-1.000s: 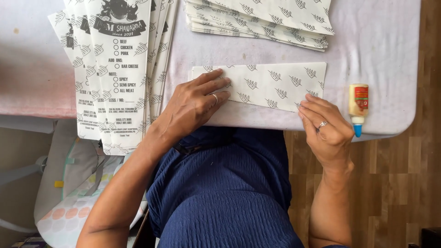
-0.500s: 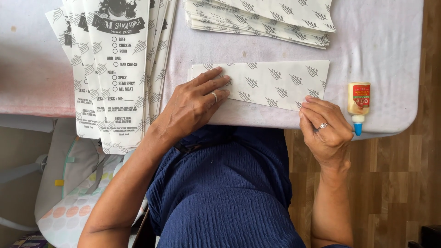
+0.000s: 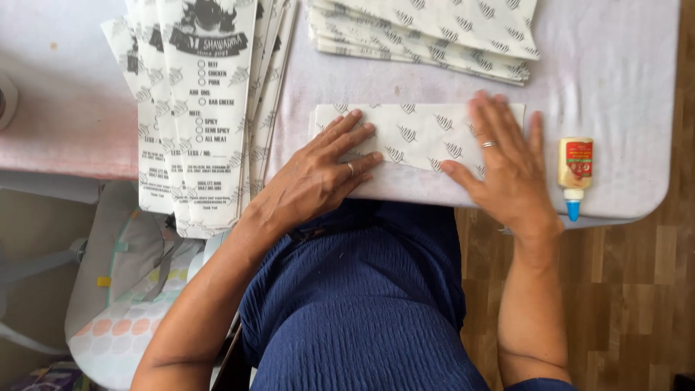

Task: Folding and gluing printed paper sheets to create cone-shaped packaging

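A folded white paper sheet with a dark leaf pattern (image 3: 416,134) lies on the table near its front edge. My left hand (image 3: 326,170) rests flat on the sheet's left part, fingers spread, a ring on one finger. My right hand (image 3: 507,163) lies palm down across the sheet's right end, fingers apart, also wearing a ring. Neither hand grips anything; both press on the paper.
A small glue bottle with a blue tip (image 3: 575,174) lies right of my right hand. A stack of patterned folded sheets (image 3: 434,29) sits at the back. Printed paper bags (image 3: 206,108) hang over the table's left front edge. The table (image 3: 622,94) has a pale cover.
My right hand has moved up from the table's front edge onto the right end of the sheet and flattened out. My left hand stays on the left part.
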